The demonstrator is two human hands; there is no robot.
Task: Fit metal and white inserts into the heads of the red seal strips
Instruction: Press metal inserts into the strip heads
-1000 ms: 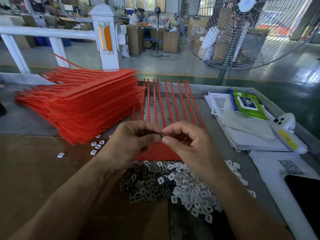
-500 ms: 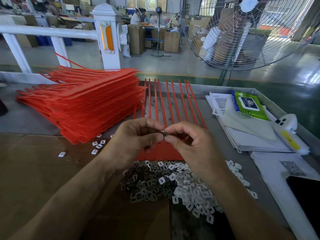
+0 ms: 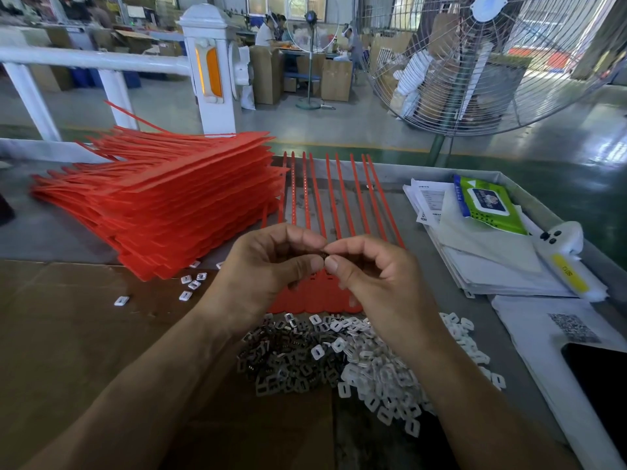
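Both hands pinch one small dark insert point(image 3: 324, 255) between thumb and forefinger tips, held above the row of red seal strips point(image 3: 334, 198).

Left to right: stack of red strips point(image 3: 163, 198) on the left of the table; left hand point(image 3: 268, 269) with fingers curled, thumb tip on the insert; right hand point(image 3: 369, 276) meeting it, thumb below and forefinger above, other fingers curled. The strip heads point(image 3: 315, 296) lie flat directly under the pinch, partly hidden by the hands, tails pointing away. Metal inserts point(image 3: 285, 364) and white inserts point(image 3: 383, 371) are piled just this side of the heads, between the forearms. Papers point(image 3: 481, 259) and a green wipes pack point(image 3: 488, 205) sit far right.
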